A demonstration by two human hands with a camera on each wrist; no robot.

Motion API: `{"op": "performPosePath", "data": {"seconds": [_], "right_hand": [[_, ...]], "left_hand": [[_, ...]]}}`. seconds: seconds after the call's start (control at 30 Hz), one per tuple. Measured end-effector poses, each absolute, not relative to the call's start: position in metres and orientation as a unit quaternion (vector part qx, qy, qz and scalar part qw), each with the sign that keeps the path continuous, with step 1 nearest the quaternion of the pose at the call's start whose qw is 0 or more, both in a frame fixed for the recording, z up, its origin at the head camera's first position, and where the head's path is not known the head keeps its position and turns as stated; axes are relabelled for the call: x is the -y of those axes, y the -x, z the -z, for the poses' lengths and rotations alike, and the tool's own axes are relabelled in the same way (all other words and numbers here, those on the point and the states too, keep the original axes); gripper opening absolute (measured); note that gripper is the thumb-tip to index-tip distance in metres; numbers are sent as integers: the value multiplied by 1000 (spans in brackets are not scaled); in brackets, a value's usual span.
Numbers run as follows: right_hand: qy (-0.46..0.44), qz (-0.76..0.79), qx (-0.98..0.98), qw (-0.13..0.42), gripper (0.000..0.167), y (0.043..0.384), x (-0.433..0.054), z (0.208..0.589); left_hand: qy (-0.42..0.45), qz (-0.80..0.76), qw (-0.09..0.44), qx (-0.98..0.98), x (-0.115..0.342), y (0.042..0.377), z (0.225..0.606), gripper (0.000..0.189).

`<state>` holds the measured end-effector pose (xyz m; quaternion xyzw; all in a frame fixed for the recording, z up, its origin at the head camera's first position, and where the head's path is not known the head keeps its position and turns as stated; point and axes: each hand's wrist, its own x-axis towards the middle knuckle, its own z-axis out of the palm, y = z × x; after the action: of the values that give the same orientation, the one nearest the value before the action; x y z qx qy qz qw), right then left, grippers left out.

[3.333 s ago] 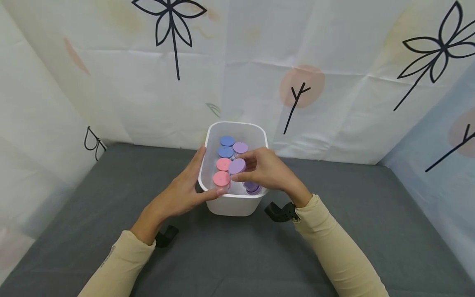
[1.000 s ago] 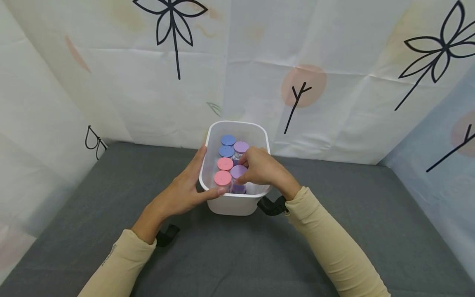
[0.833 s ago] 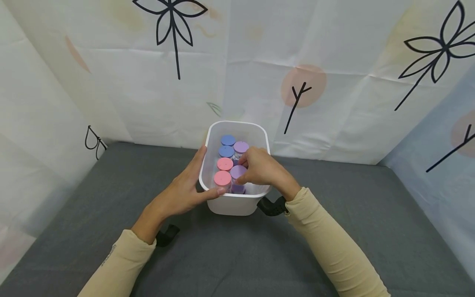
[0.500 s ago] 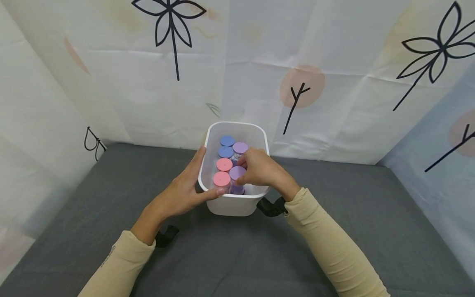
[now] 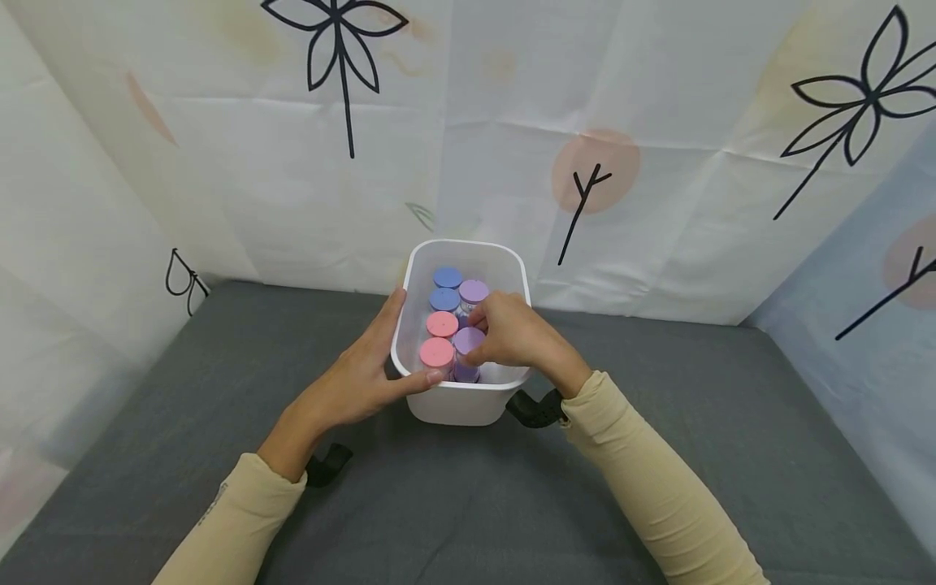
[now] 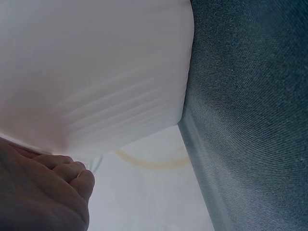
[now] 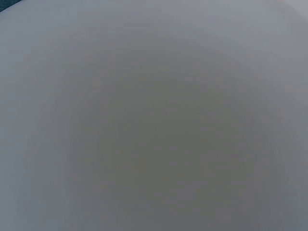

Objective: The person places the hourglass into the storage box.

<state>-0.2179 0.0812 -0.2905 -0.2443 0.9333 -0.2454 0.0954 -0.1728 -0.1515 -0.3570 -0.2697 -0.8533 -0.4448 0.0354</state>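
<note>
In the head view, a white plastic bin [image 5: 461, 404] holds several small clear jars with coloured lids. My right hand [image 5: 522, 331] reaches inside and pinches a purple-lidded jar [image 5: 466, 339] just below its lid. That jar is upright, purple at its lower end, beside a near pink-lidded jar [image 5: 437, 353]. My left hand [image 5: 351, 380] holds the bin at its near left corner, thumb over the front rim, fingers along the left side. The left wrist view has curled fingers [image 6: 72, 173] against the bin's outer wall [image 6: 120, 57]. Pale blur fills the right wrist view.
Another pink-lidded jar [image 5: 442, 324], two blue-lidded jars [image 5: 444, 299] and a second purple-lidded jar [image 5: 474, 291] stand farther back in the bin. A dark grey cloth [image 5: 439, 512] covers the table. Behind rises a white patterned curtain [image 5: 497, 162].
Since 3.3 seconds ago, my right hand has lowered the tilted purple-lidded jar and turned it upright beside the near pink-lidded one. Over the last second it has barely shifted. My left hand stays put.
</note>
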Motion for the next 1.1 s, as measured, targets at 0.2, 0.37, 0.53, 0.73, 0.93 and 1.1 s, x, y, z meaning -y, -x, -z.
{"op": "performPosePath", "data": {"seconds": [0.2, 0.37, 0.53, 0.73, 0.93, 1.1], "right_hand": [[234, 247, -935, 96, 52, 217, -83, 290], [224, 251, -938, 88, 54, 215, -83, 290], [213, 286, -932, 67, 57, 212, -85, 292], [208, 368, -906, 34, 60, 203, -96, 289], [221, 420, -879, -41, 54, 187, -122, 285], [229, 444, -857, -127, 47, 179, -149, 292]], "left_hand": [[259, 436, 27, 862, 150, 173, 357, 113], [257, 435, 25, 862, 150, 173, 357, 114], [258, 432, 28, 864, 150, 173, 356, 115], [255, 426, 36, 867, 152, 174, 356, 116], [257, 424, 46, 867, 152, 172, 356, 116], [255, 414, 55, 872, 152, 171, 355, 114]]}}
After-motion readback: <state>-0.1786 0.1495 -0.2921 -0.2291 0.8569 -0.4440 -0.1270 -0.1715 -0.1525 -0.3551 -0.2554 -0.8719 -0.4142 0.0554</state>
